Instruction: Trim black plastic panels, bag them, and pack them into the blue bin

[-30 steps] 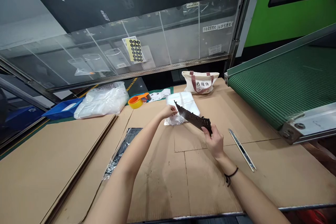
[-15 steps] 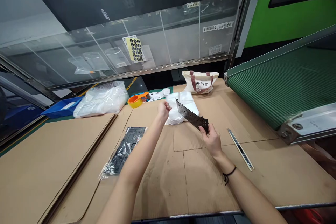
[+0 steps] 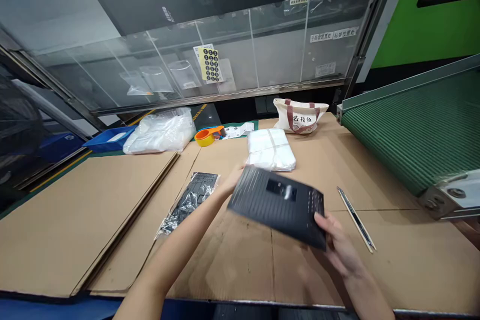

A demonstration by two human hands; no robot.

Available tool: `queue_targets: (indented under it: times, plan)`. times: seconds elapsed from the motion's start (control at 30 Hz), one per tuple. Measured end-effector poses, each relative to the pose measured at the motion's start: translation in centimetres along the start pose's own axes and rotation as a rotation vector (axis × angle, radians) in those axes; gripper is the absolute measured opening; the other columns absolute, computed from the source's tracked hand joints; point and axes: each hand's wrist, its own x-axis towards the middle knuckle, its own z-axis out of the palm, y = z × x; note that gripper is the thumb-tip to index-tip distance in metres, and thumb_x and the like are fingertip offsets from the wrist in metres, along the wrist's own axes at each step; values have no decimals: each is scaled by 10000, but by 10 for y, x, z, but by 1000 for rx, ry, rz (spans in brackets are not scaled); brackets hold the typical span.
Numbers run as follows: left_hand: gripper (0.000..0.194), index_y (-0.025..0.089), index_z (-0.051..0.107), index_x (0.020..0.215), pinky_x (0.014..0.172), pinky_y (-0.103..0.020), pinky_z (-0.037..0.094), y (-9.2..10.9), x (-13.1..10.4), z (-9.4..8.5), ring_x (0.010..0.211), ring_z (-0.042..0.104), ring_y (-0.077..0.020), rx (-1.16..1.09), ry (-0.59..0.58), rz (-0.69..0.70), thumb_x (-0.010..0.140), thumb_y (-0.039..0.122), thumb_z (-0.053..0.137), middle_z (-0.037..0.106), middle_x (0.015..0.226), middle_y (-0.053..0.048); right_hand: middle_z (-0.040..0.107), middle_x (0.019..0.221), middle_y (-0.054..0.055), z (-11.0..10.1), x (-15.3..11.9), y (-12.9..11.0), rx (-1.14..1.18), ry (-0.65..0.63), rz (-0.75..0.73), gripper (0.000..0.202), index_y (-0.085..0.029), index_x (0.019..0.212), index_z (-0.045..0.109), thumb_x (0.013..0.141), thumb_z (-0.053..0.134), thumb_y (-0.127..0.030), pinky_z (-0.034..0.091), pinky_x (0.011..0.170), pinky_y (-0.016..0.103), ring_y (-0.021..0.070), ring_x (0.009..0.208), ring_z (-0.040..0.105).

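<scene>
The black panel [image 3: 270, 205] is in the centre of the frame, slightly below the middle, raised over the cardboard-covered tabletop [image 3: 240, 270]. It is thin and roughly rectangular, tilted so that its broad face shows and its right end sits lower than its left. Fine parallel lines run across much of that face; near the upper edge is 1 darker rectangular patch with a pale, smeared spot on it. Small light marks line up towards the right end. The edges are blurred, so finer detail cannot be read.

The right hand [image 3: 339, 240] has its grip closed on the panel's right end, with the thumb on the visible face. The left hand [image 3: 235, 177] is at the panel's upper-left corner, its fingers hidden; whether its grip is open or closed cannot be told. A white bundle [image 3: 270, 150] lies just beyond the panel, and 1 plastic-wrapped black piece [image 3: 191, 200] lies left of centre.
</scene>
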Motion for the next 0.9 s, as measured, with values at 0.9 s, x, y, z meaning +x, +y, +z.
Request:
queue_targets:
  times: [0.9]
  plan:
    - [327, 152, 611, 855, 572, -300, 453, 31, -81, 64, 673, 675, -252, 860, 7, 406, 973, 338, 370, 696, 740, -112, 719, 756, -8, -4, -59, 82, 173, 379, 91, 465, -206, 773, 684, 413, 932, -364, 552, 610, 230, 150, 682, 668]
